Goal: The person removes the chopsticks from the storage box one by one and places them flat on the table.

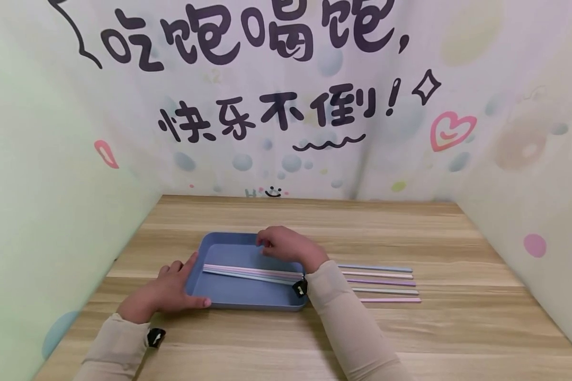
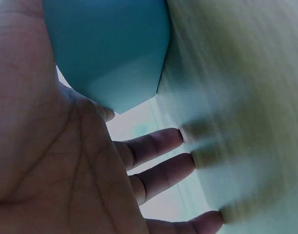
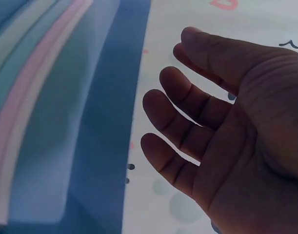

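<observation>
Loose sticks (image 1: 386, 282) lie nine-to-three at four o'clock from the nearer, empty, relaxed right hand (image 1: 288, 246); wide-spread left hand (image 1: 171, 291) touches tray (image 1: 240, 294)

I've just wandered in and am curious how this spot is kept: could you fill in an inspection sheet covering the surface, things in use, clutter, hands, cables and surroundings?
Surface: wood-grain table.
Tray: blue, flat on the table.
Sticks: several pastel ones lie together in the tray.
Other sticks: five show on the table to the tray's right, partly hidden by the right sleeve.
Clutter: nothing seen.
Left hand: spread against the tray's left end, thumb at the near rim.
Right hand: over the tray's far side, fingers loosely bent, holding nothing.
Cables: nothing seen.
Surroundings: back wall with dark writing; pale side walls.
</observation>
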The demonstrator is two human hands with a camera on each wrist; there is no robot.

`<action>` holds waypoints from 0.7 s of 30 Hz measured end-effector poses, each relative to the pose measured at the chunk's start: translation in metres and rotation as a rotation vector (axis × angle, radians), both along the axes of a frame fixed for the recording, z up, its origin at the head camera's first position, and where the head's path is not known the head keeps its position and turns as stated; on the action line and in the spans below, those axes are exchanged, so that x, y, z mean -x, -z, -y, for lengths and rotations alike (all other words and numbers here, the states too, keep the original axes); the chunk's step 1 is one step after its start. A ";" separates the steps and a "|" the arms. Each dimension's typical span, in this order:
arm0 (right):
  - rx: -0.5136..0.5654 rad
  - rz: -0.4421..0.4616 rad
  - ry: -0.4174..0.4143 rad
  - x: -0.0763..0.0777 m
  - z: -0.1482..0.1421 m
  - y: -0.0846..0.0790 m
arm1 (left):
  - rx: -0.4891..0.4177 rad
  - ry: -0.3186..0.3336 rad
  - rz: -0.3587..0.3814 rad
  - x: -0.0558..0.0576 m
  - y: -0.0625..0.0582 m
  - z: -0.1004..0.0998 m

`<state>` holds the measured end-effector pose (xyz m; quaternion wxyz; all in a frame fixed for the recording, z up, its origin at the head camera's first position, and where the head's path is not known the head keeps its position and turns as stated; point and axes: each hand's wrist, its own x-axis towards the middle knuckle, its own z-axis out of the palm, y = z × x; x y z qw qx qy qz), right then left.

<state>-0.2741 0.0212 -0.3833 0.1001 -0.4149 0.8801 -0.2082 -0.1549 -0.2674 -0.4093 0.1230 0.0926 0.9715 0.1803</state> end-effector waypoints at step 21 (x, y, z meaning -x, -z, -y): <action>-0.030 0.041 -0.050 0.007 0.017 0.039 | -0.002 0.009 0.000 0.000 0.000 0.001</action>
